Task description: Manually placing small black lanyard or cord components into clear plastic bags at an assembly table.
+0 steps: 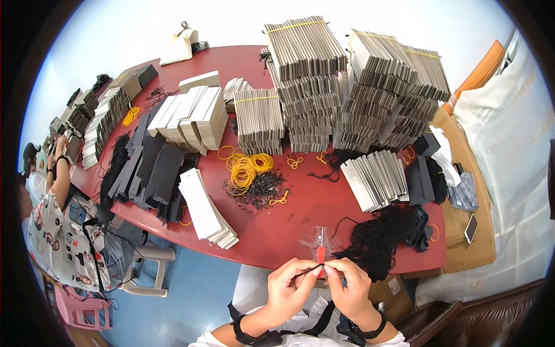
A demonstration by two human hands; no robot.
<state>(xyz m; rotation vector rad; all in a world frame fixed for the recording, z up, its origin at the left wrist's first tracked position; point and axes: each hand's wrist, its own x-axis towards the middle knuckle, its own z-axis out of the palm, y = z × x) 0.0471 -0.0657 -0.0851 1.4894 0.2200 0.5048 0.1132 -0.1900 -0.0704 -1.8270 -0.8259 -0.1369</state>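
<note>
Just off the table's near edge, my left hand and my right hand meet fingertip to fingertip. Both are closed in a pinch on a thin black cord, which runs between the fingers of the left hand. Right behind the fingertips lies a red-handled tool with a metal tip, partly hidden by my hands, beside crumpled clear plastic. A heap of loose black cords spreads to the right of my hands.
The red table bears tall banded stacks of grey boards, white cards, dark card strips and yellow rubber bands. A phone lies on cardboard at right. A stool and another person are at left.
</note>
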